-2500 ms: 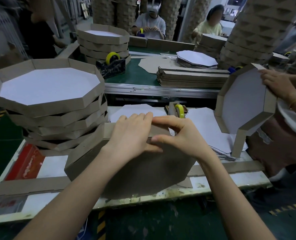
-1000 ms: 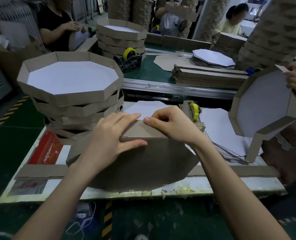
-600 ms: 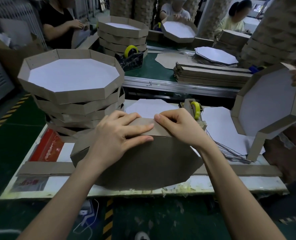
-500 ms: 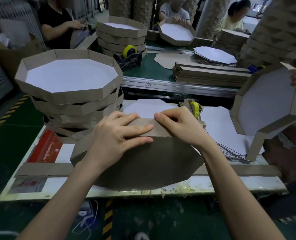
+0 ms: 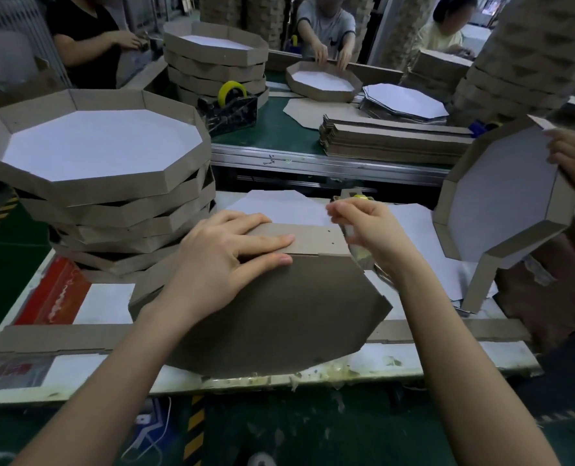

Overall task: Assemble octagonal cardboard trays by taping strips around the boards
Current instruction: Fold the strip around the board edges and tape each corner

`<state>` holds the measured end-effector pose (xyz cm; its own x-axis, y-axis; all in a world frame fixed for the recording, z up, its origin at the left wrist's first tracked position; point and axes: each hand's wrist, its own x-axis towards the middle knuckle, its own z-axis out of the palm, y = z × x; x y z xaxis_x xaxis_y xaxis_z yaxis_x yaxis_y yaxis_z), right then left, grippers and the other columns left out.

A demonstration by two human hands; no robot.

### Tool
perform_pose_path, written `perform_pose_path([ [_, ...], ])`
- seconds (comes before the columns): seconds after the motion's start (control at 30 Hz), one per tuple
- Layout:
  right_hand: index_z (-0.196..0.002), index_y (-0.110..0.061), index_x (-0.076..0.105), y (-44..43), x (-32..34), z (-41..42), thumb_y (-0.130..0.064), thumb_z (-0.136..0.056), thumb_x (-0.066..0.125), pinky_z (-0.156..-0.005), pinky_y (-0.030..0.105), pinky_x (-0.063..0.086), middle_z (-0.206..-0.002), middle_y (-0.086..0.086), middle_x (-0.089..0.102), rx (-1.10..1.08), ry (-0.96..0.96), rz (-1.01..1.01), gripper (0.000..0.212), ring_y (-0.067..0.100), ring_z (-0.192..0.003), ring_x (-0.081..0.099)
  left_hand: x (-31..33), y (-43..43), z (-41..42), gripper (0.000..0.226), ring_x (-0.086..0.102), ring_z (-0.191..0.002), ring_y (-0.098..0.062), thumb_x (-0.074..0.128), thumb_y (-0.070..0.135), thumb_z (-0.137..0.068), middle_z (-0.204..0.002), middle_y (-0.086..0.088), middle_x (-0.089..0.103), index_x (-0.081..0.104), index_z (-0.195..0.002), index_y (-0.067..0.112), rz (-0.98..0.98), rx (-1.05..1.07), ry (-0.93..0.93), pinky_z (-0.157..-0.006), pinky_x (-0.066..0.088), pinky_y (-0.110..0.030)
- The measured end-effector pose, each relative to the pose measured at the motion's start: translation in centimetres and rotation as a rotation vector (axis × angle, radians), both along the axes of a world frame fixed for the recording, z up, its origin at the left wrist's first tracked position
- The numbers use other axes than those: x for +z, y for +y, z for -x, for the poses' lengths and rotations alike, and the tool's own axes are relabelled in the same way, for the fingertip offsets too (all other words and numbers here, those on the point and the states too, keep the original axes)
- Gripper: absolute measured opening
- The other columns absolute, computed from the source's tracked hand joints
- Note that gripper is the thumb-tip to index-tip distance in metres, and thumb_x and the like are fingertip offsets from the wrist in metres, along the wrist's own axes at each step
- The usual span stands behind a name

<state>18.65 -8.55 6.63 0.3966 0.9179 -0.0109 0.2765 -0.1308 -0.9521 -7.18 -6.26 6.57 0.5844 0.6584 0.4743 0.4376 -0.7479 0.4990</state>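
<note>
The white table [image 5: 104,302] carries a stack of trays [image 5: 111,210] at its left rear, a red sheet [image 5: 55,290] at the left edge, white boards [image 5: 286,206] at the rear and a long strip [image 5: 54,338] near the front edge. A brown board [image 5: 279,314] lies at the centre front, over the strip. Tape scraps [image 5: 316,373] cling to the front edge

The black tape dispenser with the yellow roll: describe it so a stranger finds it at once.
Look to the green conveyor belt beyond the near white table. The black tape dispenser sits against the far stack of brown octagonal trays, the only black block there, with a yellow roll on top.
</note>
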Motion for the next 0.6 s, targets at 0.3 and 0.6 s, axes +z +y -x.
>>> perform_pose_path([
  [0.3, -0.118, -0.001, 0.054, 5.9, -9.8, -12.0, -0.007, -0.095, 0.049, -0.065, 0.037, 0.054, -0.099, 0.012, 0.059, -0.345, 0.067, 0.548, 0.024, 0.029, -0.08, 0.06, 0.4, 1.7, -1.1, 0.04, 0.054, -0.115, -0.013, 0.049, 0.061, -0.083, -0.122, 0.013, 0.064, 0.062, -0.116, 0.044, 0.025, -0.019, -0.018, -0.095, 0.046, -0.047],
  [0.6, -0.108, -0.012, 0.051, 10.5, -13.2, -15.0, -0.008, -0.097, 0.046, -0.088, 0.044, 0.053, -0.106, 0.013, 0.05, -0.3, -0.006, 0.614, 0.012, 0.03, -0.094, 0.052, 0.7, 3.1, -2.3, 0.04, 0.055, -0.113, -0.006, 0.052, 0.061, -0.083, -0.12, 0.017, 0.063, 0.063, -0.116, 0.044, 0.047, -0.006, 0.017, -0.094, 0.048, -0.042],
])
